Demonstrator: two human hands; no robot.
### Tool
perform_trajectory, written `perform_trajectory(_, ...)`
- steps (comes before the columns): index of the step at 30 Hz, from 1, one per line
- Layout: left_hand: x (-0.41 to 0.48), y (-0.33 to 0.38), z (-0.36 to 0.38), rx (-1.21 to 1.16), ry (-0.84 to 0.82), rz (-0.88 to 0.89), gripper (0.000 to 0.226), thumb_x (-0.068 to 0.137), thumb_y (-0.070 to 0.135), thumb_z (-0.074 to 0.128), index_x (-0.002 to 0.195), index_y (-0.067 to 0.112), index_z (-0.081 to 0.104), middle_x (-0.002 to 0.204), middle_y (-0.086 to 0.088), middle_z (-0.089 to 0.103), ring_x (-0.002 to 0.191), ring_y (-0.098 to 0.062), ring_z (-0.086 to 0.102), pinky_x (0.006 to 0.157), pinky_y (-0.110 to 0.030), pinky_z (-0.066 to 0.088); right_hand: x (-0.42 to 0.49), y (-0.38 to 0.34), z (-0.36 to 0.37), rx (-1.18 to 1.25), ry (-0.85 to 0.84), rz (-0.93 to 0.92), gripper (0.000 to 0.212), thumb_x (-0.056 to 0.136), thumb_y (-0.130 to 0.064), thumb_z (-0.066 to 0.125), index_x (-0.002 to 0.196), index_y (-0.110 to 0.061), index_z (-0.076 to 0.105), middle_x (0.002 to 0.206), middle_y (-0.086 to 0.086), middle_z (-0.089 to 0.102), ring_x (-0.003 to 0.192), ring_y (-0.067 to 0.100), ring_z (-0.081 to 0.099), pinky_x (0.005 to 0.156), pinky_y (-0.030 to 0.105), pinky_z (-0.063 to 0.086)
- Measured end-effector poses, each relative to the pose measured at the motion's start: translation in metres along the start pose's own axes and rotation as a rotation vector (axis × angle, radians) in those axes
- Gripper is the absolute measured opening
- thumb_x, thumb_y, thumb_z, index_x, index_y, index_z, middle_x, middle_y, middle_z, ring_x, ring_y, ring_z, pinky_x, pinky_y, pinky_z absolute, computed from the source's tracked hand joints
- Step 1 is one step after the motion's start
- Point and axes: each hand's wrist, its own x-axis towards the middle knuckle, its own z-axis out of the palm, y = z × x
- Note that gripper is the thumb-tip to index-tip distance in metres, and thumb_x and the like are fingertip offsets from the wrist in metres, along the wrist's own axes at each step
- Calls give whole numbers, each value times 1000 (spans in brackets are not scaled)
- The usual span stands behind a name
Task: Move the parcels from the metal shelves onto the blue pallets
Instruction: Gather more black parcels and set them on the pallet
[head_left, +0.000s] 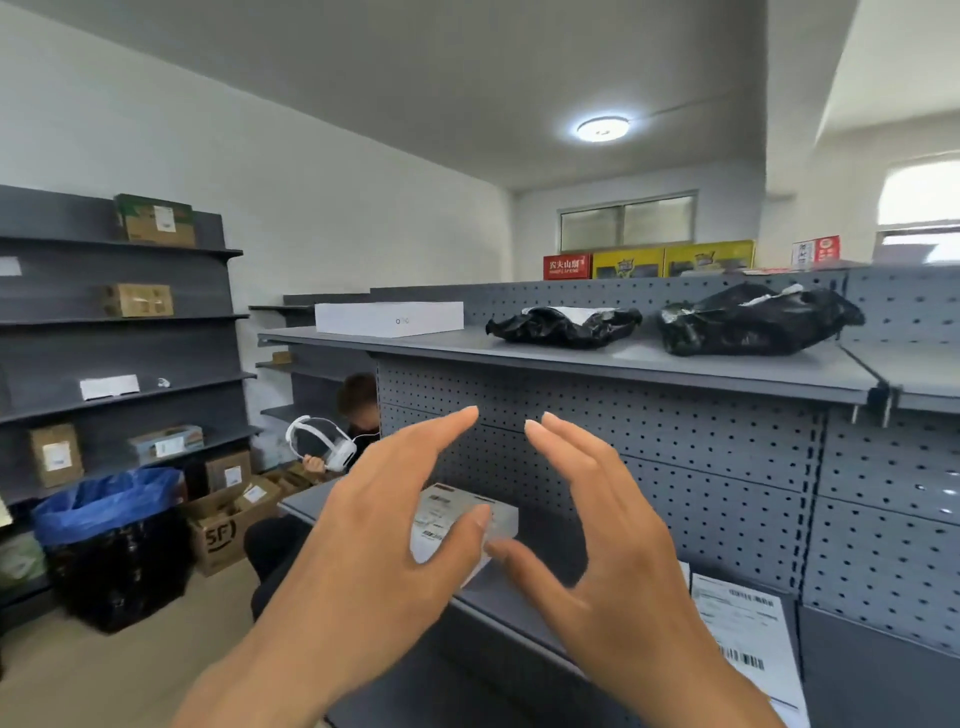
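**Head view.** The left hand (374, 530) and right hand (608, 530) are raised before the pegboard (675, 431), palms facing each other and fingers spread and nearly straight. Each grip is wide open and has hold of nothing.

- **Lower shelf** (309, 500): a small white parcel (457, 512) lies between the hands, with a printed label (text too blurred to read). The left thumb overlaps it in view, and contact cannot be told.
- **Upper shelf** (649, 364): a flat white box (389, 318) bears a small grey logo. Next to it are a left black bag (563, 326) and a right black bag (753, 322), each with a white label.
- **Above the pegboard:** a red carton (567, 266) with white Chinese characters stands beside yellow cartons (675, 260).
- **Lower right:** a barcode sheet (743, 634).
- **Left:** a brown carton marked "SF" (221, 540) sits on the floor beside a blue-lined bin (109, 525). A crouched person holds a white headset (322, 441).
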Motion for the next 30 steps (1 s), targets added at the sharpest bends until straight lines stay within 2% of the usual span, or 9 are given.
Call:
perform_trajectory(7, 69, -24, 22, -20, 98, 124, 63, 83, 55, 57, 143, 55, 37, 134, 41, 45, 131, 10, 43, 100, -10, 36, 54, 30, 7, -16, 85, -63, 75, 91, -48, 69, 156, -36, 34, 158, -11, 39, 149, 7, 36, 116, 31, 41)
perform_trajectory(10, 93, -31, 36, -99, 106, 155, 60, 86, 51, 56, 144, 49, 41, 136, 41, 45, 131, 15, 41, 102, -7, 35, 70, 37, 1, -70, 80, -77, 76, 91, -42, 72, 156, -36, 33, 160, -11, 37, 150, 8, 34, 115, 36, 43)
perform_trajectory(13, 118, -33, 49, -155, 89, 206, 60, 88, 47, 58, 145, 49, 40, 137, 41, 46, 131, 15, 42, 104, -13, 37, 83, 47, -15, -150, 80, -78, 76, 92, -43, 70, 157, -39, 31, 161, -13, 34, 151, 7, 32, 115, 37, 43)
perform_trajectory(15, 132, -33, 57, -175, 94, 237, 60, 88, 48, 59, 144, 51, 39, 135, 43, 45, 128, 19, 41, 100, -7, 36, 90, 54, -27, -219, 96, -80, 75, 92, -43, 69, 156, -36, 33, 160, -12, 36, 150, 9, 35, 117, 34, 41)
perform_trajectory(18, 157, -34, 69, -206, 59, 266, 57, 92, 51, 59, 145, 52, 37, 133, 44, 44, 126, 23, 37, 99, 2, 28, 104, 62, -47, -348, 163, -76, 72, 91, -43, 69, 155, -33, 37, 157, -11, 40, 148, 6, 37, 118, 17, 31)
perform_trajectory(23, 219, -44, 84, -167, 39, 347, 63, 92, 44, 63, 150, 41, 37, 147, 21, 47, 140, 3, 35, 116, -23, 31, 133, 69, -81, -614, 233, 38, 72, 91, -61, 62, 154, -38, 36, 156, -12, 41, 146, 1, 31, 114, 3, 14)
perform_trajectory(24, 232, -47, 86, -145, 17, 348, 65, 92, 47, 62, 151, 38, 36, 149, 19, 45, 142, -1, 32, 118, -27, 31, 139, 70, -87, -662, 225, 102, 77, 86, -67, 59, 154, -42, 34, 157, -12, 39, 146, 2, 29, 115, 9, 16)
perform_trajectory(27, 266, -55, 95, -15, -100, 301, 74, 89, 66, 54, 153, 42, 29, 159, 15, 33, 152, -12, 19, 120, -48, 29, 152, 73, -103, -835, 107, 348, 91, 73, -85, 49, 154, -52, 24, 166, -9, 23, 154, 15, 17, 122, 42, 27)
perform_trajectory(30, 290, -65, 99, 42, -262, 231, 89, 77, 85, 50, 154, 49, 21, 167, 14, 17, 156, -17, 6, 120, -60, 22, 164, 77, -113, -1037, -105, 573, 106, 62, -99, 36, 155, -56, 8, 172, -5, 2, 159, 26, -2, 125, 60, 19)
